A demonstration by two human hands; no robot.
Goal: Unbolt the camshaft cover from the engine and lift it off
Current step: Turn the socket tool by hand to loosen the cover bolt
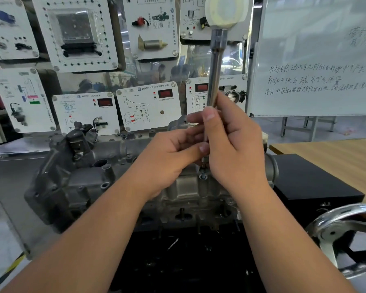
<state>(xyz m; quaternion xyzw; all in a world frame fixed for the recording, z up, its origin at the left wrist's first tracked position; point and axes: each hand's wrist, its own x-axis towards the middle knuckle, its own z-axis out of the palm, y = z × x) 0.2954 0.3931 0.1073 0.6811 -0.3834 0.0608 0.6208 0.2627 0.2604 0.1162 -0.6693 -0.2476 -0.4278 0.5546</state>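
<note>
Hands first: my right hand [230,142] is wrapped around the lower part of a long steel driver [217,66], thumb up along the shaft, fingers curled round it. My left hand [173,153] comes in from the left and pinches the same shaft low down, thumb and fingertips meeting my right fingers. The driver stands nearly upright, leaning a little to the right at the top, where a pale round knob [225,10] caps it. Its lower end is hidden behind my hands, so I cannot tell whether it sits on the bolt [203,176] that stands just below my right palm.

That bolt rises from the cover [186,187], which lies on top of the engine [72,176] straight in front of me, under both wrists. The engine rests on a black stand [178,261]. A chrome handwheel [344,229] shows at lower right, a black box [309,182] beside the engine on a wooden table [336,153]. Behind stand white display boards [148,108] with parts and red readouts, and a whiteboard [315,60] with handwriting at right.
</note>
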